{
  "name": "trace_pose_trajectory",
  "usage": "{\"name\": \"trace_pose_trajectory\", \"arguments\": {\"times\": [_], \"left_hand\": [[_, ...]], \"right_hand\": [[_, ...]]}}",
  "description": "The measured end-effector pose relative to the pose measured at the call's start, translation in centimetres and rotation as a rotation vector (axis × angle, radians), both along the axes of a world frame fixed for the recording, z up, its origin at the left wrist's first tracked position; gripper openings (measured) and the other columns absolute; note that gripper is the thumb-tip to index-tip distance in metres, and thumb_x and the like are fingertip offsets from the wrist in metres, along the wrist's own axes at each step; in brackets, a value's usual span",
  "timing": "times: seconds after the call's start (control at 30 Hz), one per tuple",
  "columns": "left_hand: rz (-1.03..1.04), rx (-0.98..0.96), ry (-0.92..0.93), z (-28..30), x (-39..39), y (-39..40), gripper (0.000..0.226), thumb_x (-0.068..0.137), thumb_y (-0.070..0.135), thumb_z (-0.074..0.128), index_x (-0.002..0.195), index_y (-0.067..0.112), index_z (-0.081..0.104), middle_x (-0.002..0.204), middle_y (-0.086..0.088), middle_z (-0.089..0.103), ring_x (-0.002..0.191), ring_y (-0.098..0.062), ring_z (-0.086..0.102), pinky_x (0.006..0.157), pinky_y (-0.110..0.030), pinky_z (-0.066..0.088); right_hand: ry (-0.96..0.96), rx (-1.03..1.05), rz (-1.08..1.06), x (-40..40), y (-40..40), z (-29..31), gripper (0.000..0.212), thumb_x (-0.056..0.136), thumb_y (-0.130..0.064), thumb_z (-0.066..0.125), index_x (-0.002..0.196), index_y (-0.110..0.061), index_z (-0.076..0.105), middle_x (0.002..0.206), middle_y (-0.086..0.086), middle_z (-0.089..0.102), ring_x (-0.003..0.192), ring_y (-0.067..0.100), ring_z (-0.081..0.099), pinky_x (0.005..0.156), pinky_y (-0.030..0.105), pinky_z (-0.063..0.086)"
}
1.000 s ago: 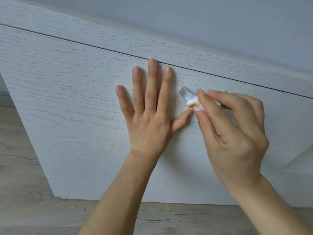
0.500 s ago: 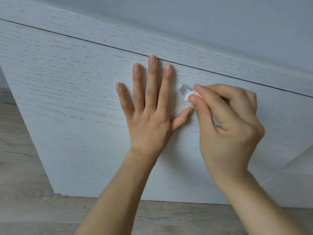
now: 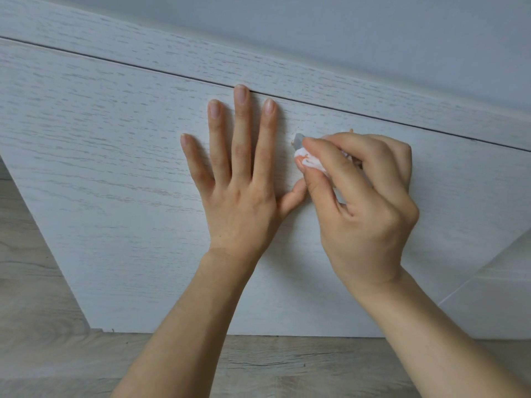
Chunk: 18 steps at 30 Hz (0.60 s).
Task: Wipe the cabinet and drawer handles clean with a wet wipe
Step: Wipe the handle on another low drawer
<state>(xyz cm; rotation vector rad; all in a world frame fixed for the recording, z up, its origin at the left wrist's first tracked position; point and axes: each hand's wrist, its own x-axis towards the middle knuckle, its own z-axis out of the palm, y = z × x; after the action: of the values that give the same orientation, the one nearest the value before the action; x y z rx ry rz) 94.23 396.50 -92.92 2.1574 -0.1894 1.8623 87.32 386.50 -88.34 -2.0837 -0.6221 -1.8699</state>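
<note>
step: handle wiped | handle (image 3: 298, 138) on drawer front (image 3: 115, 168), mostly covered | right hand (image 3: 365, 202) pinches wet wipe (image 3: 311, 162) on handle | left hand (image 3: 241, 179) spread flat just left of handle

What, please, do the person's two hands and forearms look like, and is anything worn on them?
Both the left hand and right hand are bare: no gloves, rings, watch or bracelets. The forearms show no sleeves. Fingernails are short and unpainted.
</note>
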Motion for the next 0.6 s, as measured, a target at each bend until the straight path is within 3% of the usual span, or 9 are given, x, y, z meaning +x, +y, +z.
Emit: {"name": "trace_pose_trajectory", "arguments": {"times": [0.3, 0.43, 0.5, 0.6], "left_hand": [[-0.004, 0.015, 0.054, 0.5, -1.0, 0.2, 0.084, 0.089, 0.066, 0.042, 0.145, 0.005, 0.027, 0.145, -0.027, 0.036, 0.135, -0.042, 0.021, 0.108, -0.062, 0.014], [-0.006, 0.016, 0.067, 0.5, -1.1, 0.2, 0.086, 0.089, 0.065, 0.044, 0.145, 0.001, 0.028, 0.145, -0.03, 0.034, 0.134, -0.044, 0.02, 0.107, -0.063, 0.013], [-0.009, 0.011, 0.074, 0.5, -1.1, 0.3, 0.087, 0.089, 0.064, 0.046, 0.145, 0.001, 0.028, 0.145, -0.031, 0.033, 0.133, -0.046, 0.02, 0.107, -0.064, 0.012], [-0.024, 0.016, 0.083, 0.5, -1.2, 0.4, 0.087, 0.09, 0.063, 0.046, 0.146, 0.0, 0.025, 0.145, -0.032, 0.031, 0.133, -0.047, 0.019, 0.107, -0.064, 0.01]], "right_hand": [[0.018, 0.15, -0.109, -1.4, -5.3, -1.1, 0.012, 0.09, -0.01, 0.066, 0.1, -0.006, 0.071, 0.09, 0.004, 0.065, 0.085, 0.029, 0.059, 0.086, 0.025, 0.043], [0.229, 0.585, 0.007, -2.5, -6.6, -0.9, 0.011, 0.088, -0.017, 0.067, 0.098, -0.015, 0.071, 0.088, -0.002, 0.065, 0.083, 0.004, 0.058, 0.081, 0.012, 0.042], [0.307, 0.77, 0.158, -2.7, -5.9, -0.4, 0.009, 0.086, -0.02, 0.069, 0.095, -0.024, 0.07, 0.087, -0.007, 0.068, 0.081, 0.0, 0.062, 0.078, 0.021, 0.049], [0.359, 0.888, 0.22, -2.7, -5.2, 0.6, 0.007, 0.085, -0.023, 0.07, 0.086, -0.03, 0.069, 0.083, -0.008, 0.07, 0.071, 0.004, 0.064, 0.07, 0.034, 0.057]]}}
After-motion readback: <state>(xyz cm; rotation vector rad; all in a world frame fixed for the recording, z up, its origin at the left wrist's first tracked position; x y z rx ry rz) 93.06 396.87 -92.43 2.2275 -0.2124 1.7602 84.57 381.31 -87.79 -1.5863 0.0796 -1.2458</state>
